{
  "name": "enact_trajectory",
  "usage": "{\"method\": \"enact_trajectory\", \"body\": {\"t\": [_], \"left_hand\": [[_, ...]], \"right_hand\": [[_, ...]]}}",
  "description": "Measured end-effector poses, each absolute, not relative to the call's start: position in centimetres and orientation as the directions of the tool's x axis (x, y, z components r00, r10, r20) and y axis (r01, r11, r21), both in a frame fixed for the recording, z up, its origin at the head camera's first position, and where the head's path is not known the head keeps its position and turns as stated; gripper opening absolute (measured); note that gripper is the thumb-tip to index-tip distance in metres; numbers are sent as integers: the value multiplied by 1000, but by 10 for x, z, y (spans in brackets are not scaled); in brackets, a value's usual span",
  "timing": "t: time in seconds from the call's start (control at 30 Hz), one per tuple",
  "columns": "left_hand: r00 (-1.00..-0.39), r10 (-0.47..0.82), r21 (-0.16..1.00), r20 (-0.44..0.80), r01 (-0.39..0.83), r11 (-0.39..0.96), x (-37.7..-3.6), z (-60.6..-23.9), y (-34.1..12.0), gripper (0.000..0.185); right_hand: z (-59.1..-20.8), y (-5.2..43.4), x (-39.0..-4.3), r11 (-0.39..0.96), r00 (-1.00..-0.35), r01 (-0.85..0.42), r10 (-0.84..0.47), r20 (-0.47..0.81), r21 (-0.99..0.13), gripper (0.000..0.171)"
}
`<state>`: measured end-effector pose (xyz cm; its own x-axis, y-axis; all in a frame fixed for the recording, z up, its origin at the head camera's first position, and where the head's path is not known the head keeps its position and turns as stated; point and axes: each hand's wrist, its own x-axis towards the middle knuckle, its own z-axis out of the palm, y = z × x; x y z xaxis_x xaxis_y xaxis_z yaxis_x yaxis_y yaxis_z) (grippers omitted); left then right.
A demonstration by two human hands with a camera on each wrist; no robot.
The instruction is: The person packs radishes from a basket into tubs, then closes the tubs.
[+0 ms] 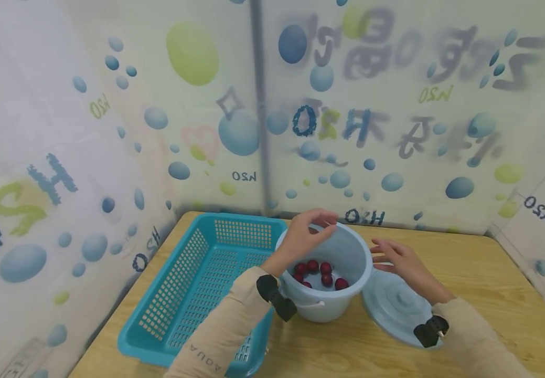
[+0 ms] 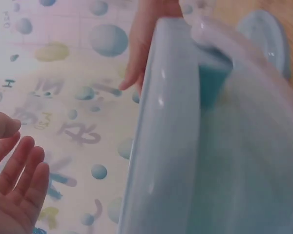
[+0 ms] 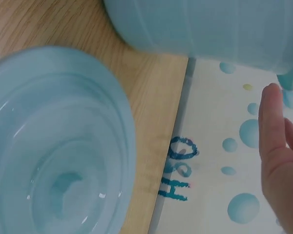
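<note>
— Pale blue plastic bucket (image 1: pixel 333 278), where does it stand?
— Upright on the light wooden table (image 1: pixel 480 273), touching the teal perforated plastic basket (image 1: pixel 196 283), with small dark red round fruits (image 1: pixel 319 273) lying in its bottom.
— How would it handle?
— Light and thin-walled, I judge, smooth and a bit slippery; best taken by the rim or the wire handle.
— The hands?
— Left hand (image 1: pixel 307 231) hovers over the rim, fingers loosely bent, holding nothing. Right hand (image 1: pixel 402 262) lies flat-fingered just beside the wall, above the round pale blue lid (image 1: pixel 390 310).
— Around?
— Bubble-printed translucent sheeting (image 1: pixel 111 131).
</note>
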<state>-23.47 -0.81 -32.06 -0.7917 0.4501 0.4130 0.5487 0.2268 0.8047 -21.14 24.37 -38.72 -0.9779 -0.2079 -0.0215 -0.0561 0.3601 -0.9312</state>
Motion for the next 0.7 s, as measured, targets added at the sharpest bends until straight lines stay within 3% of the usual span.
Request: {"method": "enact_trajectory", "body": {"t": [0.33,0.53,0.7], "left_hand": [[-834,486,906,262,386,174,-221,-327,19,40],[-830,496,922,256,364,134,-216,-328,41,46],[-802,518,906,297,407,112,-207,-329,63,54]], "right_hand": [[-396,270,-203,405,-985,-55,-170,-16,-913,61],[-406,293,-204,470,-989,-67,-145,-2,-880,64],[-436,329,-218,549,-997,-55,-73,18,-834,61]]}}
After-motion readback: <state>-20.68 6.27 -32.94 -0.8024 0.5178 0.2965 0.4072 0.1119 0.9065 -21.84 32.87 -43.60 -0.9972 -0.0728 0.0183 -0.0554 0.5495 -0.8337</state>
